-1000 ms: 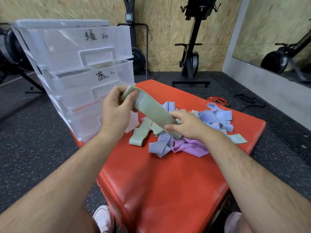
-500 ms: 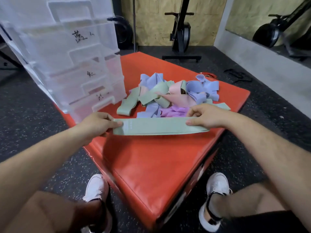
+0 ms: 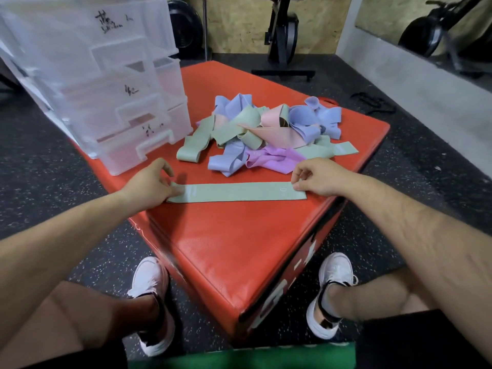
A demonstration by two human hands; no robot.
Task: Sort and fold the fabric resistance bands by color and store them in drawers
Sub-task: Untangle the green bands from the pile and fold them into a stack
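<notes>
The red vinyl-padded bench (image 3: 239, 249) carried everything. On its far left part stood the clear plastic drawer unit (image 3: 119, 107), its hand-lettered drawer fronts facing the middle of the bench, probably so each colour's drawer could be reached without getting up. At the middle of the bench top lay the loose heap of fabric bands (image 3: 266, 129), green, blue, pink and purple tangled together and not yet sorted.

Close to the bench's near edge, apart from the heap, one sage-green fabric band (image 3: 234, 192) lay flat and straight across the top; that bare stretch gave room to smooth and fold it.

The left hand (image 3: 149, 186) held the band's left end against the bench, thumb on top and the other fingers curled beside it. The right hand (image 3: 319, 177) pinched the right end between thumb and forefinger. Holding both ends kept the loop taut and its layers aligned, which suggests the fold itself had not yet begun.
</notes>
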